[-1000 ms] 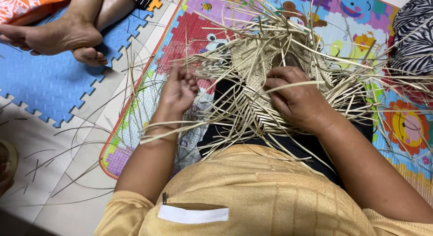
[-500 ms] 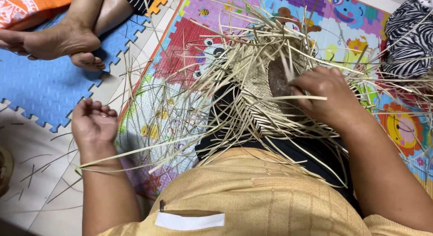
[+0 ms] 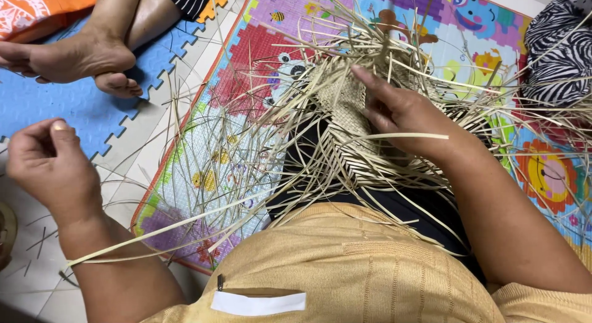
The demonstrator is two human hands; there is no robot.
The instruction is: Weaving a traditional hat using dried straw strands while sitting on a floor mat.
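- Woven straw piece [image 3: 351, 122] lies on lap, right hand [image 3: 404, 113] resting flat and open on it.
- Left hand [image 3: 46, 165], raised aside, pinches one long straw strip [image 3: 185, 227].

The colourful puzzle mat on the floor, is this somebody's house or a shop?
Most likely a home floor. The colourful cartoon foam puzzle mat lies over pale floor tiles, another person's bare foot rests on a blue foam mat, and the pale woven straw piece sits on the weaver's lap.

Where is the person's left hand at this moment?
In the head view, the left hand is far left, over the blue foam mat edge, pulling long straw strips, below another person's bare foot.
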